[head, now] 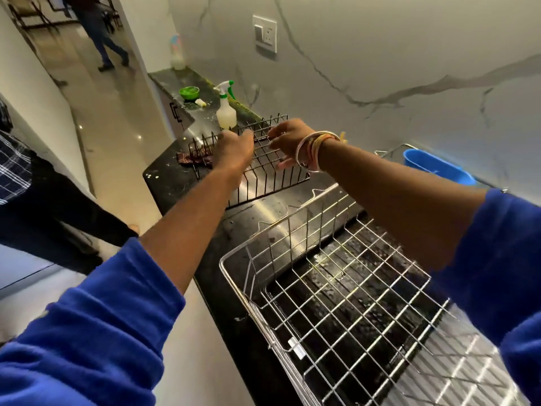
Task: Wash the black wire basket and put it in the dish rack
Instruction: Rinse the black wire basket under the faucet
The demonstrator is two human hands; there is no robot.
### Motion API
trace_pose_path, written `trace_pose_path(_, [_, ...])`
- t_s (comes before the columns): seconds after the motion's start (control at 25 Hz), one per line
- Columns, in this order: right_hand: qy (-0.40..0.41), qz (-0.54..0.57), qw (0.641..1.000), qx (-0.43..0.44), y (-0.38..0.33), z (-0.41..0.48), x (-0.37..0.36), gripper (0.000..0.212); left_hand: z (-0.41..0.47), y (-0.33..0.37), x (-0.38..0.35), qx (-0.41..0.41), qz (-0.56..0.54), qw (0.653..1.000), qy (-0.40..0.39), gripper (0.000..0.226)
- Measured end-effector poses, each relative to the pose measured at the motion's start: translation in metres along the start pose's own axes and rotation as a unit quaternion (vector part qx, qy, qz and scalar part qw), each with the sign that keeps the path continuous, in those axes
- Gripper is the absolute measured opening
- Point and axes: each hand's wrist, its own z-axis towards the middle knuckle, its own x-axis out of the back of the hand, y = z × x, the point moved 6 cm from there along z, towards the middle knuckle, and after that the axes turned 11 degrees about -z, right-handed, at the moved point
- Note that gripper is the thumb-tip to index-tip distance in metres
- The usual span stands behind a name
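The black wire basket (263,177) stands on the dark counter (164,183), beyond the dish rack (292,211). Its top wire is gripped by the right hand (288,142); the left hand (234,150) is at the rim (fingers hidden, so its hold cannot be told). Both sides should be held firmly before it is lifted level.

— What stands on the black counter (164,183)?
— A white spray bottle (226,114) with a green nozzle, upright, near the wall. Farther along is a green bowl (189,92), and just beside it a small pale lump (200,102). At the far end is a blurred bottle (177,55).
— Any cloth?
— Yes, a dark red checked cloth (187,160) near the front edge.
— And around?
— A switch plate (265,33) on the marble wall, a blue tub (436,167) at the right, and a person (102,39) in the corridor.
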Motion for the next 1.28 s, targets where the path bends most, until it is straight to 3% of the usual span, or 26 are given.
trace_pose_path(0.28, [0.093, 0.118, 0.988, 0.019, -0.007, -0.156, 0.107, 0.023, -0.125, 0.1, -0.024, -0.17, 0.004, 0.985, -0.044, 0.024])
trace_pose_path(0.4, [0.153, 0.131, 0.98, 0.003, 0.024, -0.248, 0.161, 0.015, -0.202, 0.128, -0.065, -0.195, -0.005, 0.972, -0.129, 0.033])
trace_pose_path(0.6, [0.191, 0.147, 0.966, -0.088, 0.119, -0.402, 0.22, 0.039, -0.34, 0.14, -0.153, -0.167, 0.009, 0.938, -0.303, 0.026])
trace_pose_path(0.88, [0.279, 0.289, 0.885, -0.237, 0.239, -0.582, 0.223, 0.032, -0.5, 0.081, -0.249, -0.099, 0.105, 0.865, -0.481, 0.049])
trace_pose_path(1.08, [0.317, 0.308, 0.848, -0.293, 0.307, -0.638, 0.192, 0.006, -0.562, 0.019, -0.279, -0.059, 0.168, 0.813, -0.555, 0.04])
trace_pose_path(1.28, [0.311, 0.362, 0.788, -0.389, 0.378, -0.672, 0.136, 0.014, -0.594, -0.068, -0.312, 0.001, 0.218, 0.755, -0.618, 0.033])
